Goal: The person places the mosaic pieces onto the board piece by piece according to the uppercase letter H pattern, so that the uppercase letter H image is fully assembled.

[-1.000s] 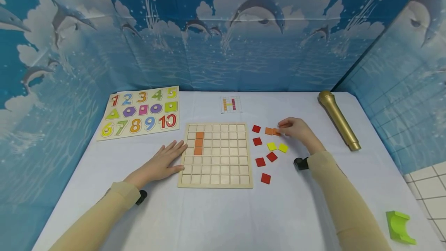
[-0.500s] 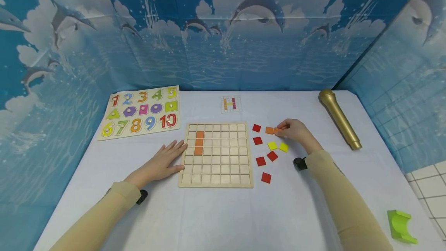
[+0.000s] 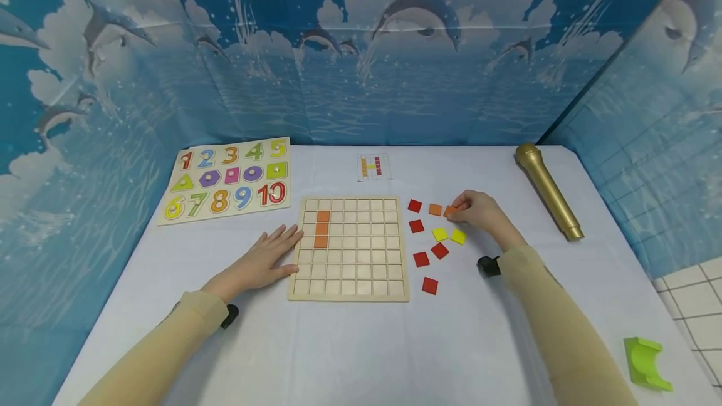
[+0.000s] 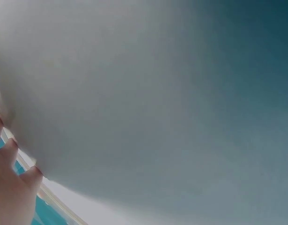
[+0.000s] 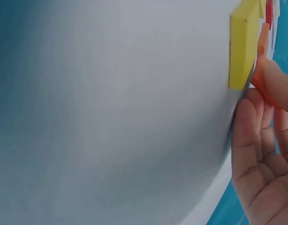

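My left hand lies flat with fingers spread, its fingertips and thumb at the left edge of the wooden grid board. Three orange square tiles fill a short column on that board. To the right, my right hand pinches an orange tile between thumb and fingers. In the right wrist view the thumb covers part of this orange tile, close beside a yellow tile. Another orange tile lies just left of the pinched one.
Several red tiles and two yellow tiles lie right of the board. A pattern card sits behind it. A number puzzle stands back left, a gold microphone back right, a green curved piece front right.
The orange tile in my right hand has shifted slightly right, opening a gap from the orange tile beside it. My left hand has stayed in place.
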`<action>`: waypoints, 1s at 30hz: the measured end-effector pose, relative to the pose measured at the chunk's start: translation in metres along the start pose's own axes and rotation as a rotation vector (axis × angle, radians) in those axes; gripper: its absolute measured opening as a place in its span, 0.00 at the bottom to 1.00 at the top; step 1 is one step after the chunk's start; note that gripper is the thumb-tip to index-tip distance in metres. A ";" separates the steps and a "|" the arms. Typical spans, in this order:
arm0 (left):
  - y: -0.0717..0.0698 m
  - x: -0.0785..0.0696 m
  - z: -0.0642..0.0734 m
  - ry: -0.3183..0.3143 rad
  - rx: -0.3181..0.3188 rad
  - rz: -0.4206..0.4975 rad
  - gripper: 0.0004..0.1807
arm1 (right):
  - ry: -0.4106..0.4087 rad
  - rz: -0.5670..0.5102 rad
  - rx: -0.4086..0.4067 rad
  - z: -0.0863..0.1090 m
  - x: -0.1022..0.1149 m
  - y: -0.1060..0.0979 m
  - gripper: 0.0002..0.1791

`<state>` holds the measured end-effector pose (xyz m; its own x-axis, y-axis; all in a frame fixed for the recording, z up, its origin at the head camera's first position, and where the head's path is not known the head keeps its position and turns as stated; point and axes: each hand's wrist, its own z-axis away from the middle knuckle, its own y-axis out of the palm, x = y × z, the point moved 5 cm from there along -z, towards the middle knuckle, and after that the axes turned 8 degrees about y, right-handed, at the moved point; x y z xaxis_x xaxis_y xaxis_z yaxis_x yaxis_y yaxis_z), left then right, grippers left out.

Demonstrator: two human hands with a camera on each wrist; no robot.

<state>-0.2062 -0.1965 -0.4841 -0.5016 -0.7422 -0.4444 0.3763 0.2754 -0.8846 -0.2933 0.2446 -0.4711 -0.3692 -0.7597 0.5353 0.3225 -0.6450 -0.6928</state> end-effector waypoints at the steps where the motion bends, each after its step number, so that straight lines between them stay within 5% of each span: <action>1: 0.000 0.000 0.000 0.002 0.002 -0.003 0.42 | 0.004 -0.013 -0.001 0.001 0.000 0.000 0.19; 10: -0.002 0.001 -0.002 0.019 0.009 -0.011 0.41 | -0.074 -0.094 0.046 0.022 0.025 0.019 0.20; 23: 0.000 0.004 -0.003 -0.003 0.017 -0.003 0.42 | -0.284 -0.201 0.212 0.061 0.117 0.113 0.12; 30: 0.000 0.004 -0.002 -0.012 0.017 -0.001 0.42 | -0.346 -0.161 0.220 0.074 0.154 0.151 0.07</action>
<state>-0.2100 -0.1982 -0.4857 -0.4926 -0.7496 -0.4421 0.3889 0.2649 -0.8824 -0.2368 0.0243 -0.4578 -0.1279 -0.6070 0.7844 0.4768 -0.7311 -0.4880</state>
